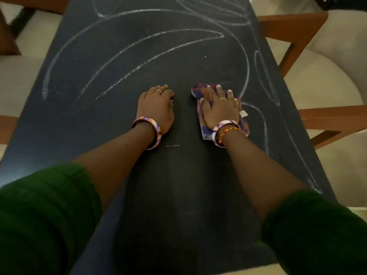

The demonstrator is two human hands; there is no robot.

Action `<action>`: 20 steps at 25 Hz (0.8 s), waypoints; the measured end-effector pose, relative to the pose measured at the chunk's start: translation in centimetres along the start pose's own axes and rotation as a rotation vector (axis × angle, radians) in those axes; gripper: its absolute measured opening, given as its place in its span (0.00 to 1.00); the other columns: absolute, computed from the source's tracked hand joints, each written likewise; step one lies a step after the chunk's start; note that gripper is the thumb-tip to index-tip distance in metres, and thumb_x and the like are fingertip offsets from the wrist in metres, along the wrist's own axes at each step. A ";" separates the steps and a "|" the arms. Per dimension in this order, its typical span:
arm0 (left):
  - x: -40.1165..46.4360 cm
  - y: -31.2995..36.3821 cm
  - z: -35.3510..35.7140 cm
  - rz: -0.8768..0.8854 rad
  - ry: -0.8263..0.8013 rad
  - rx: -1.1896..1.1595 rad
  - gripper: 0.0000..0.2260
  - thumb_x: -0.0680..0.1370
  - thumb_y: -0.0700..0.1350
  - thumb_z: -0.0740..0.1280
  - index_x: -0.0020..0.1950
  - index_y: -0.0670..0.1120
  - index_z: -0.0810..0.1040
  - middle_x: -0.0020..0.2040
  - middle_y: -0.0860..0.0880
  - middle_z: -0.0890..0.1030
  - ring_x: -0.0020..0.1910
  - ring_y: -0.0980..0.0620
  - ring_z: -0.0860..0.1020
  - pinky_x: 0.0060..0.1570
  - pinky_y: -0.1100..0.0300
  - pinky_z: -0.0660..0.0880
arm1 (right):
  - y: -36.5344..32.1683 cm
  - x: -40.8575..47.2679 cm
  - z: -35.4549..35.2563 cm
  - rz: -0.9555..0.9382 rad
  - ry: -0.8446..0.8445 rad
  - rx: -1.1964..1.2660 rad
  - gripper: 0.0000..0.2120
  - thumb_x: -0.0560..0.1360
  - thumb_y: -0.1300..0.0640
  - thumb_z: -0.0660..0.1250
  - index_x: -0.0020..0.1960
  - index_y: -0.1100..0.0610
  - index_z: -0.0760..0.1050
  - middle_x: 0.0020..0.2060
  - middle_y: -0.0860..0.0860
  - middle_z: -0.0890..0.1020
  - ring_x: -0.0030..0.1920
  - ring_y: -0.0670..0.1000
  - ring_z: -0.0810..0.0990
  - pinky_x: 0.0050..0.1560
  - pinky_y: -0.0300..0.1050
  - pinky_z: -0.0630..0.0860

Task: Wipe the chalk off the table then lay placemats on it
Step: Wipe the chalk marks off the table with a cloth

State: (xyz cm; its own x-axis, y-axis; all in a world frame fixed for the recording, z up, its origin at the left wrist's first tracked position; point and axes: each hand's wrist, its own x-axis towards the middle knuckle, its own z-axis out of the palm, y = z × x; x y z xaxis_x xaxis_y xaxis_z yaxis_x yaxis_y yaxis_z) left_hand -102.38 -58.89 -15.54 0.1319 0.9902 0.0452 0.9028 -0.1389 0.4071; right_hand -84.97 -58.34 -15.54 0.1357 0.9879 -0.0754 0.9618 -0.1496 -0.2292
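1. Head view, layout: chalk lines (139, 42) loop in pale arcs over the dark worktop (99, 120), thickest toward the far edge and along the right edge; the strip at the near edge between the person's forearms looks largely free of them. No placemats are in view.
2. Head view, the cloth (200, 94): a folded patterned rag lies flat on the worktop, right of centre, with a small white tag poking out on its right side. It looks thin, soft and light, so it would likely bunch or slide out from under a weak press. Chalk strokes run just beside its right edge.
3. Head view, the right hand (220, 108): it lies palm-down on the cloth with the fingers spread and fairly straight, pressing rather than pinching. Its grip is released, a flat hold-down.
4. Head view, the left hand (156, 106): it rests on bare worktop just left of the cloth, holding nothing; the fingertips curve down out of sight.
5. Judgement on handling: broad palm pressure on the cloth's middle should suit wiping, since the folded layers may shift. Lifting it would call for pinching a folded edge.
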 end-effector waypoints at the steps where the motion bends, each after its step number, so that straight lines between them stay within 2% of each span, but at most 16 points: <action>1: 0.1 0.1 0.1 -0.011 0.025 -0.005 0.17 0.81 0.43 0.56 0.69 0.47 0.70 0.73 0.47 0.66 0.73 0.47 0.62 0.71 0.51 0.57 | 0.0 0.3 -0.1 -0.011 0.000 0.004 0.25 0.81 0.45 0.50 0.76 0.47 0.53 0.77 0.48 0.54 0.76 0.57 0.48 0.74 0.54 0.43; 4: 0.0 0.0 0.2 -0.020 0.048 0.005 0.17 0.81 0.43 0.55 0.69 0.47 0.70 0.73 0.48 0.66 0.72 0.47 0.62 0.70 0.52 0.57 | 0.6 -6.1 0.1 -0.097 0.031 -0.032 0.25 0.80 0.44 0.49 0.76 0.44 0.52 0.77 0.47 0.53 0.76 0.56 0.48 0.74 0.53 0.41; 7: -0.1 0.4 -0.1 -0.026 0.045 0.015 0.17 0.81 0.43 0.55 0.69 0.47 0.69 0.73 0.48 0.66 0.73 0.48 0.62 0.70 0.52 0.57 | 0.4 -13.4 0.1 -0.126 -0.035 -0.062 0.29 0.75 0.38 0.40 0.76 0.42 0.49 0.77 0.45 0.50 0.76 0.54 0.46 0.71 0.48 0.37; 8: 0.0 0.5 -0.1 -0.029 0.042 0.019 0.17 0.81 0.43 0.55 0.69 0.47 0.69 0.73 0.48 0.66 0.73 0.48 0.62 0.70 0.52 0.57 | 0.3 -12.7 0.1 -0.139 -0.059 -0.064 0.31 0.74 0.38 0.39 0.76 0.42 0.49 0.77 0.45 0.50 0.76 0.55 0.46 0.71 0.48 0.37; 13: 0.1 0.5 0.1 -0.045 0.044 0.055 0.17 0.81 0.43 0.55 0.69 0.47 0.69 0.73 0.48 0.66 0.73 0.48 0.62 0.70 0.53 0.57 | -2.4 1.7 0.4 -0.171 -0.002 -0.069 0.25 0.80 0.44 0.50 0.76 0.45 0.55 0.76 0.49 0.55 0.75 0.59 0.52 0.73 0.57 0.45; 16: 0.0 0.4 0.3 -0.040 0.049 0.064 0.17 0.80 0.43 0.55 0.68 0.48 0.71 0.73 0.49 0.67 0.73 0.48 0.62 0.70 0.53 0.57 | 1.1 5.3 -0.3 -0.048 0.039 -0.104 0.24 0.80 0.44 0.50 0.75 0.44 0.56 0.76 0.49 0.57 0.74 0.61 0.54 0.73 0.60 0.47; 20: 0.1 0.4 0.3 -0.048 0.047 0.061 0.17 0.81 0.43 0.55 0.68 0.48 0.70 0.73 0.49 0.67 0.73 0.48 0.62 0.70 0.52 0.57 | 8.7 3.3 -3.0 0.366 0.072 -0.102 0.24 0.81 0.46 0.47 0.76 0.45 0.55 0.76 0.51 0.55 0.75 0.62 0.52 0.74 0.62 0.46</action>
State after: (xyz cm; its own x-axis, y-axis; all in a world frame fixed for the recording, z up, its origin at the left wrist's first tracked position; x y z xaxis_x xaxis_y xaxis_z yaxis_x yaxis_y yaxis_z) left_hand -101.90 -58.87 -15.60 0.0702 0.9950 0.0706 0.9311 -0.0907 0.3532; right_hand -75.44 -56.28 -14.83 0.4870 0.8710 -0.0646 0.8651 -0.4912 -0.1018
